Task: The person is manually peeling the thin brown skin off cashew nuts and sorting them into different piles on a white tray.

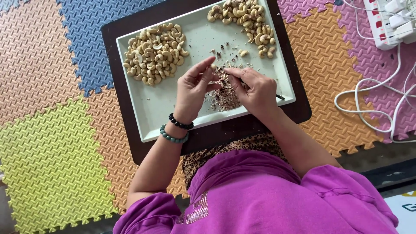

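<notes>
Tray room: bare in front and at left, crowded at the far corners

Both hands meet over the husk heap (225, 93); cashew piles (155, 53) and (245, 21) block the far corners, with a bare strip of pale tray (151, 110) between and nearer. White cables (381, 104) clutter the right mat.

Colourful foam puzzle mats (52, 143); white power strip (390, 21), cables (372, 99).

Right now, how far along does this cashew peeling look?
About midway, I'd judge. A pale pile of cashews on the tray looks peeled, with skin scraps heaped by the hands. The left hand pinches one nut while the right hand works on it. A browner pile seems left.
</notes>
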